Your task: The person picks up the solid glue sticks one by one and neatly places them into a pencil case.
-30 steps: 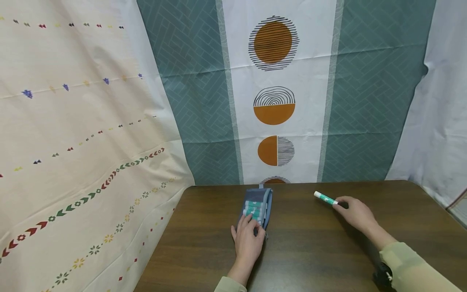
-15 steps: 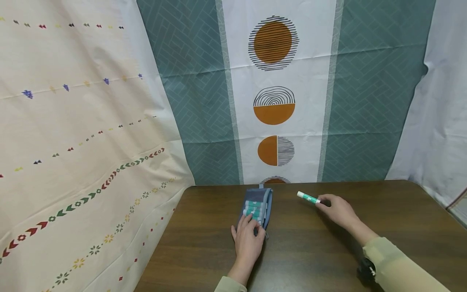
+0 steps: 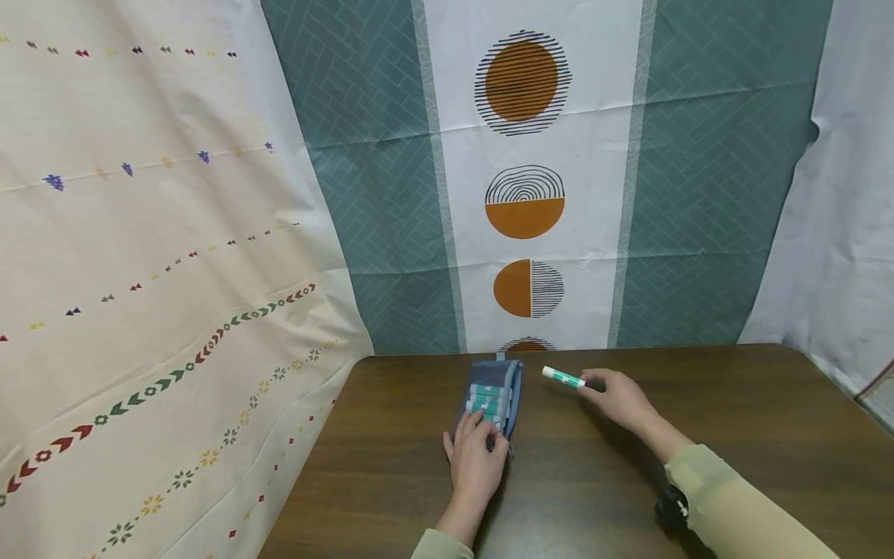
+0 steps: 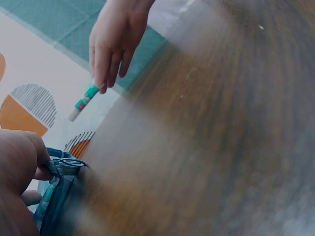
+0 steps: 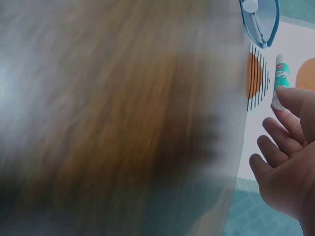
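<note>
A blue zip pencil case [image 3: 477,373] lies on the table near its far edge, with several green-and-white tubes showing through its front. My left hand [image 3: 475,466] rests over the near end; in the left wrist view its thumb and fingers grip the case's edge beside the zip pull [image 4: 73,162]. To the right, my right hand [image 3: 621,400] pinches a green-and-white glue stick [image 3: 563,378] by one end, between thumb and forefinger. Its white cap points left, toward the case. The other fingers of that hand are loosely bent, as the right wrist view shows.
The brown wooden table [image 3: 573,497] reaches back to a hanging cloth [image 3: 384,194] with orange circles. A patterned cream cloth [image 3: 174,310] hangs along the left side. A black device [image 3: 670,508] is strapped at the right wrist.
My right hand has moved left with the glue stick, bringing it closer to the pencil case. The left hand and the case have stayed in place.
</note>
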The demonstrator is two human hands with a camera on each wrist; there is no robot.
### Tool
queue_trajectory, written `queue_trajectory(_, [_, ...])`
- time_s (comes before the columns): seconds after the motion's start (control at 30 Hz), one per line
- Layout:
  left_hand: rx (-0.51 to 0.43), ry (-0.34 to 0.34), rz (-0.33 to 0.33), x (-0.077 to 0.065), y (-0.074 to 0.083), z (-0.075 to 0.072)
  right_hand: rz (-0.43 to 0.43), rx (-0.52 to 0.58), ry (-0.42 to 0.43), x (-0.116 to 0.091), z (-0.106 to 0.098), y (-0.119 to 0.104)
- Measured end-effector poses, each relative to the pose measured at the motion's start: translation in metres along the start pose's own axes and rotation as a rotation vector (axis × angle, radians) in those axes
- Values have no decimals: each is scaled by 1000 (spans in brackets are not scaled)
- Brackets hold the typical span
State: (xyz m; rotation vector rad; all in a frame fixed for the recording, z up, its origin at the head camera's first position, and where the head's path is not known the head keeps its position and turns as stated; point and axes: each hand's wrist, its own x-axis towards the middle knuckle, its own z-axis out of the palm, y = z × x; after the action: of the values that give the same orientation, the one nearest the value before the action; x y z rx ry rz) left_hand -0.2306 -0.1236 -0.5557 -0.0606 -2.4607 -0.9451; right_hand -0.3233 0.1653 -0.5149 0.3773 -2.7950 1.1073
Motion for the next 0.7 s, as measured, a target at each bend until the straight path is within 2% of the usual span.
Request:
queue_trajectory(0.27, [-7,0,-5,-1,2,-1,-17,7,-12,12,15,-11])
queue_trajectory(0.7, [0,-18,-26,-1,2,0,1,-21,-45,30,37,-28])
